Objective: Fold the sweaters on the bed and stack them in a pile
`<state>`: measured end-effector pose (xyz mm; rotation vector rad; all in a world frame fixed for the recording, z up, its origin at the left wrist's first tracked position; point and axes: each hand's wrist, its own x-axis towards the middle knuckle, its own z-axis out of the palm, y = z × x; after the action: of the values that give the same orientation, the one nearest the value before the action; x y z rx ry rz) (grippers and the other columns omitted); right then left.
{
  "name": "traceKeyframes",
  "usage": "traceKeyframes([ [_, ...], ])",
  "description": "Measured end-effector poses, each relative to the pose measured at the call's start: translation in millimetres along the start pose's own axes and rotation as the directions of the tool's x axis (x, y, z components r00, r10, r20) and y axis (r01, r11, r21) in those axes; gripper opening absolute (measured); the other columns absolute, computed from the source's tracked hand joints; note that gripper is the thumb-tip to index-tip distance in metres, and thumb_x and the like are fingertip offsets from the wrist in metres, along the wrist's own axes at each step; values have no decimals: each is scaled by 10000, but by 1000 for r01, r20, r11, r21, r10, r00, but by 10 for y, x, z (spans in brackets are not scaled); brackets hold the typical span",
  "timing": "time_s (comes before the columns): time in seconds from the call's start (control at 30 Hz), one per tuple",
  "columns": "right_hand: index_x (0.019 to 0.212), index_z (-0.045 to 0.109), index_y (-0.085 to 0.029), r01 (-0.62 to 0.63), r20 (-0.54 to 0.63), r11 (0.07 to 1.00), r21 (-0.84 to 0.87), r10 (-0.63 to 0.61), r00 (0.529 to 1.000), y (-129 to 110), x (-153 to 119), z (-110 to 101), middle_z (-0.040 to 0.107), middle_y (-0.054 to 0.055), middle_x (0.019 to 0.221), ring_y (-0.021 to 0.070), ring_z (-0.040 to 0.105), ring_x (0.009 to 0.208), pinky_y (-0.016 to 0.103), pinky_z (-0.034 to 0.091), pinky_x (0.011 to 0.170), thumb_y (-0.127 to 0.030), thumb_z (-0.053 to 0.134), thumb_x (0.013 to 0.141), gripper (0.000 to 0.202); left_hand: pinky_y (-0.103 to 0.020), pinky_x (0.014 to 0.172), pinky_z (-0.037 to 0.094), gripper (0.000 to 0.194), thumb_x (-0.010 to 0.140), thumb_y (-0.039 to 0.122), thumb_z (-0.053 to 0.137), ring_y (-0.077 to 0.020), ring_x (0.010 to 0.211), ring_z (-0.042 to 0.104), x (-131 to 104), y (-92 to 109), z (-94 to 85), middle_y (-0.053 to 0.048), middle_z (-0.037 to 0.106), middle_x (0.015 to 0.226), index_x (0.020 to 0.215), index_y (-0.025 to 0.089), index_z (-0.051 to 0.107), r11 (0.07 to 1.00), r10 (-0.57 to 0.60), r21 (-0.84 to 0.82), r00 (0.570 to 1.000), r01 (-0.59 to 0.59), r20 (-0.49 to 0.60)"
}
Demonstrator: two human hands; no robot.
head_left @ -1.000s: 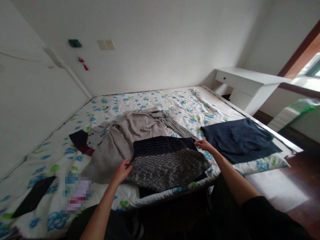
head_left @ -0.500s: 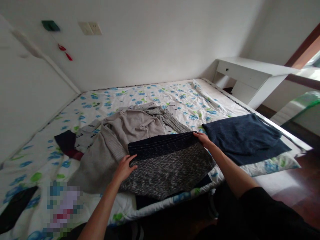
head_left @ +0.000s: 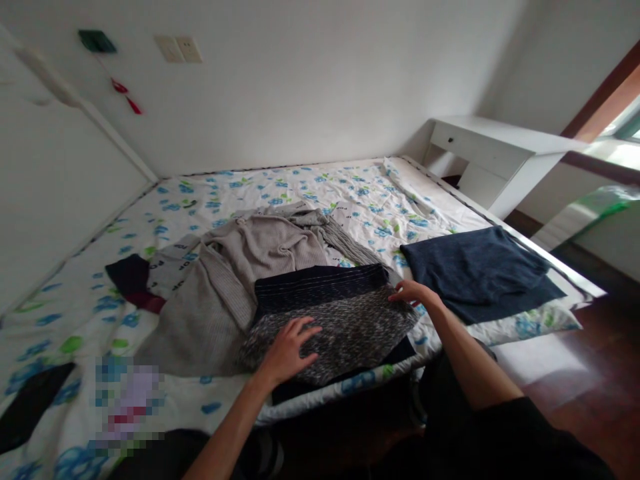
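Observation:
A speckled grey knit garment with a dark navy band point(head_left: 345, 320) lies folded at the bed's front edge. Over its lower left part is my left hand point(head_left: 293, 343), fingers spread and holding nothing. My right hand point(head_left: 413, 293) is at the garment's right edge, its fingers apart; whether the fingertips touch the cloth is unclear. Behind and left of it spreads a beige-grey ribbed sweater point(head_left: 270, 247). A folded dark blue garment point(head_left: 475, 273) rests to the right.
Flowered sheet point(head_left: 240, 190) covers the bed. A navy and maroon cloth point(head_left: 133, 283) and a black object point(head_left: 35, 407) lie at left. A white desk point(head_left: 495, 157) stands beyond the bed at back right.
My left hand has moved right, from the garment's left edge to over its front. My right hand has let go of the upper right corner and come slightly down.

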<state>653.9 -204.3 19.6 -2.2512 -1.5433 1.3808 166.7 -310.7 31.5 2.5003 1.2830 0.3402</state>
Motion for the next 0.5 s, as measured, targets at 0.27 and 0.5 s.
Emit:
traceKeyframes([
  [0.27,909,795,-141,-12,28,1000,9,12,1000,5,-209,1,739,17,740,138,677,652,226,584,626,-289,978,796,261,-415,1113,560,427,925,109,622,-267,1204,735,64,646,375,-79,816,1240,1241,277,856,982,56,-187,984,-24,168],
  [0.5,919,786,-160,-64,285,927,370,-48,957,101,-260,8,762,40,764,120,650,582,177,528,497,-300,1013,749,316,-354,967,563,273,857,234,682,-256,1001,785,68,335,-32,-67,863,1056,1024,285,892,904,-23,-412,974,116,225],
])
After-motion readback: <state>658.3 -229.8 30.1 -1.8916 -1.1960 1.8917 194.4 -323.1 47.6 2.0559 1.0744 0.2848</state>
